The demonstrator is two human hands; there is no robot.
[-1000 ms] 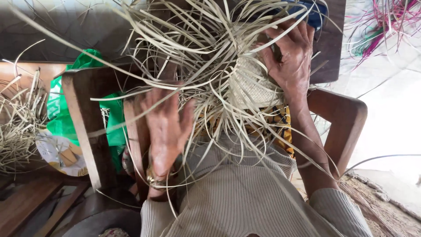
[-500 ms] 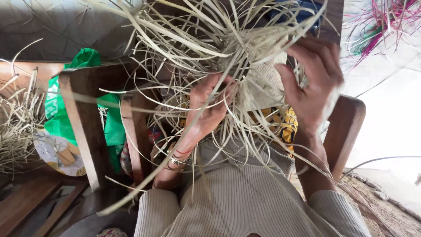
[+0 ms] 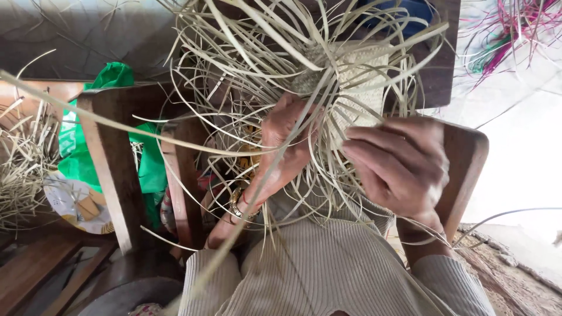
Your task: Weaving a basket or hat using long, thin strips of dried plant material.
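My left hand (image 3: 284, 149) pinches a few pale strips, and my right hand (image 3: 401, 167) curls its fingers against the half-woven straw piece (image 3: 357, 88) held above my lap. It should be light and springy, the loose strips (image 3: 246, 52) prone to slip, so I'd grip the tight woven patch. A wooden chair (image 3: 468, 158) frames me; a green bag (image 3: 105, 117) lies left, and coloured strands (image 3: 509, 29) far right.

Woven piece (image 3: 357, 88) lies between both hands, plastic bag (image 3: 111, 126) far left.
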